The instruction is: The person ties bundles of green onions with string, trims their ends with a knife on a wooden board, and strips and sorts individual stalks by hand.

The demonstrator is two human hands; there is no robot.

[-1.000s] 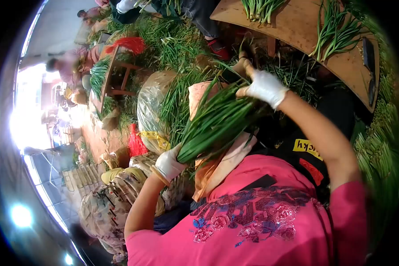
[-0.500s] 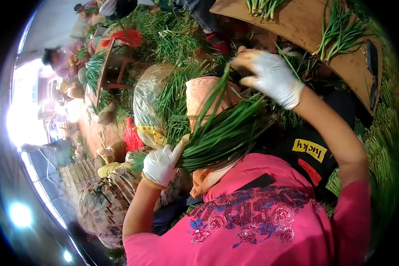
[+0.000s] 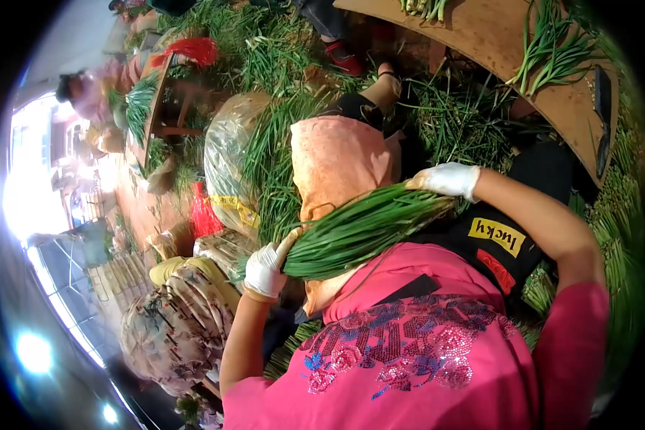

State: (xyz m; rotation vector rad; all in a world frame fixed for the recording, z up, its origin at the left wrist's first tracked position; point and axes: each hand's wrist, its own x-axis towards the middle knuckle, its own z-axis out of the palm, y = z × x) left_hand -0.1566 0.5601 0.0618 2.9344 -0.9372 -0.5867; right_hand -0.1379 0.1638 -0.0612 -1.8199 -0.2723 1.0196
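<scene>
A long bundle of green leafy stalks (image 3: 362, 233) lies across my lap area, over an orange cloth (image 3: 340, 158) and in front of my pink shirt. My left hand (image 3: 266, 269), in a white glove, is closed round the bundle's left end, thumb on top. At the other end, my gloved right hand (image 3: 446, 179) has its fingers pressed together on the bundle; its fingertips are partly hidden.
At upper right a wooden table (image 3: 480, 32) bears loose green stalks (image 3: 552, 54) and a dark knife (image 3: 603, 107). Cut greens (image 3: 272, 61) cover the ground. A plastic-wrapped sack (image 3: 231, 154) stands left of the cloth. Another person's patterned clothing (image 3: 175, 330) is at lower left.
My right hand has come down from above the bundle and closed on its right end. The bundle now lies straighter and flatter, with its raised leaves down. My left hand has kept its hold.
</scene>
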